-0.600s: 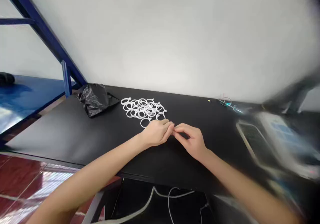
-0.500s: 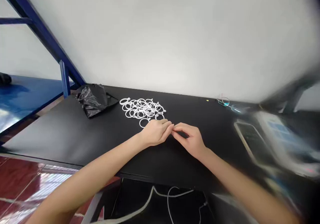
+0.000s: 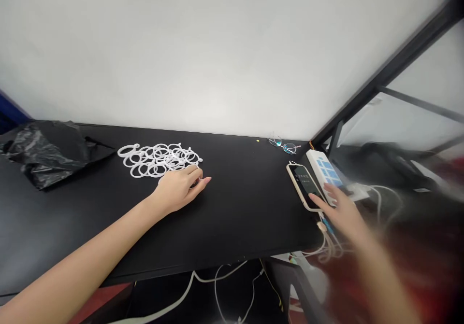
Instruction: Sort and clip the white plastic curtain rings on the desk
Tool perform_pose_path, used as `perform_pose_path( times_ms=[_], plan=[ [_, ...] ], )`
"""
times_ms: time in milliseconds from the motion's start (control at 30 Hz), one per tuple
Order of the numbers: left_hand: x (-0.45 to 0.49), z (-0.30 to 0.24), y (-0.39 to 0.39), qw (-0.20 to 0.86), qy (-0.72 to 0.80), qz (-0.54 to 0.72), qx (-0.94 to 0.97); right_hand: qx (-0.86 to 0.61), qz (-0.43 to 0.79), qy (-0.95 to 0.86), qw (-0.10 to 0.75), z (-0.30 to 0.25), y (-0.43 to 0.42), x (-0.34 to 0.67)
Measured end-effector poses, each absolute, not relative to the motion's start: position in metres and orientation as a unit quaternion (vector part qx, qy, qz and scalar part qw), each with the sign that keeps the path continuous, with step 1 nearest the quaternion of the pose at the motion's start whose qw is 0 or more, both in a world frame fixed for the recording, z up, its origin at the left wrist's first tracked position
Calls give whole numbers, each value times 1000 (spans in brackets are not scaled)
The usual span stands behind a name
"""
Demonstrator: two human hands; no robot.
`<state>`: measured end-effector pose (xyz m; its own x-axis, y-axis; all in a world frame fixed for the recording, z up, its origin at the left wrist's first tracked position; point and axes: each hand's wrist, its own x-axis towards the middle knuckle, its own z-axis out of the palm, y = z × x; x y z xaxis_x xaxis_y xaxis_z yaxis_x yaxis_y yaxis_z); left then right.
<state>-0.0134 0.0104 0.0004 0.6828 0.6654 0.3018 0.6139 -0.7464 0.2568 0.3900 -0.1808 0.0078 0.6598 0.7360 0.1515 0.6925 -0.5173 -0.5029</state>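
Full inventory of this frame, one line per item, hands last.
rings: overlapping pile, too many to count, white, back left of the table
table: one, black, against the wall
plastic bag: one, black, far left on the table
glasses: one pair, clear, by the wall
phone: one, dark screen, right table edge
power strip: one, white and blue, beside the phone
cables: several, white, under the table
left hand: near edge of the rings, grip unclear
right hand: blurred, fingers extended at the phone

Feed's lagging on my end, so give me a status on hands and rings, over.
Left hand resting on the table beside the white rings, grip unclear. Right hand open, fingertips at the phone. No obstruction seen.
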Motion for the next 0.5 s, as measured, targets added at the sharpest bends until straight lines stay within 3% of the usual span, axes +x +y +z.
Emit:
perform_pose_path(
  times_ms=[167,333,500],
  plan=[
    [-15,-1,10,67,344,190,917,-871,69,-359,329,-19,-196,384],
    [-17,1,11,64,347,196,915,-814,64,-315,484,-35,-193,394],
    [-18,2,10,64,349,188,916,-794,73,-321,511,-48,-194,408]
  ],
)
